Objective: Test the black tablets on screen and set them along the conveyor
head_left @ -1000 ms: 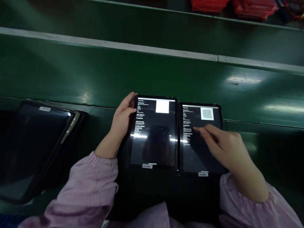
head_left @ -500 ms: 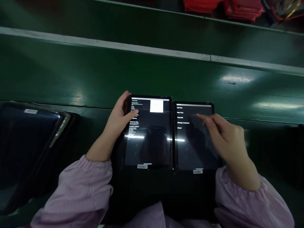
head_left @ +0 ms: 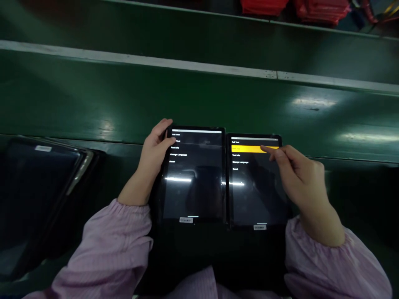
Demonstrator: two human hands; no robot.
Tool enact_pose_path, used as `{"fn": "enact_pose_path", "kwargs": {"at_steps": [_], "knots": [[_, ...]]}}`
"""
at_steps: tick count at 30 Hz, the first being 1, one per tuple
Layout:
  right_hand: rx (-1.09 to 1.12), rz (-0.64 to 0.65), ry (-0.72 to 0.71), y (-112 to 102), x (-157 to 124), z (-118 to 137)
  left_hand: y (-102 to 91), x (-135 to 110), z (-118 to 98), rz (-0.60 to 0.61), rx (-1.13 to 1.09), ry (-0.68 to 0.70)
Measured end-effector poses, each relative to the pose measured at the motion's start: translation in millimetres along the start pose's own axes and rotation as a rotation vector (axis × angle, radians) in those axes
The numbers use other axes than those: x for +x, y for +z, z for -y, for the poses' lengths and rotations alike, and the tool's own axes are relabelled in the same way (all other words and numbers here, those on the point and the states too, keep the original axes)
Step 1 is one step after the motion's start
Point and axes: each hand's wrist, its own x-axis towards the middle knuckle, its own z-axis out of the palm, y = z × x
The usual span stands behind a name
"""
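Two dark tablets lie side by side in front of me, each lit with a short menu in white text. My left hand (head_left: 156, 151) grips the upper left corner of the left tablet (head_left: 199, 187), thumb over the screen's edge and fingers behind its side. On the right tablet (head_left: 252, 199), one menu row is highlighted yellow. The index finger of my right hand (head_left: 299, 178) is stretched out and touches that row; its other fingers are curled, holding nothing. Both tablets carry a small white label at the bottom edge.
A stack of dark tablets (head_left: 34, 195) lies at the left, a white label on the top one. A pale strip (head_left: 140, 61) crosses the green bench (head_left: 199, 99). Stacked red items (head_left: 322, 10) sit on the far side.
The left tablet's screen has switched from a test info page with a white code square to the menu. On the right tablet, the second row has turned yellow under my right index finger.
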Motion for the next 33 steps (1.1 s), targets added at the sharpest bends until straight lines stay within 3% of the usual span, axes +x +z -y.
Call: {"fn": "enact_pose_path", "kwargs": {"at_steps": [3, 10, 24, 33], "knots": [[0.02, 0.005, 0.011, -5.0, -3.1, 1.2, -1.1, 2.6, 1.7, 0.002, -0.001, 0.008], [-0.008, 0.16, -0.086, -8.1, -7.5, 1.1, -2.2, -0.6, -0.3, -0.002, -0.108, 0.026], [0.036, 0.214, -0.097, -4.5, -7.6, 7.4, -1.4, -5.7, -3.7, 0.046, -0.075, 0.071], [0.023, 0.208, -0.096, -3.7, -7.9, 7.5, -3.6, -2.2, -1.0, 0.04, -0.031, 0.019]]}}
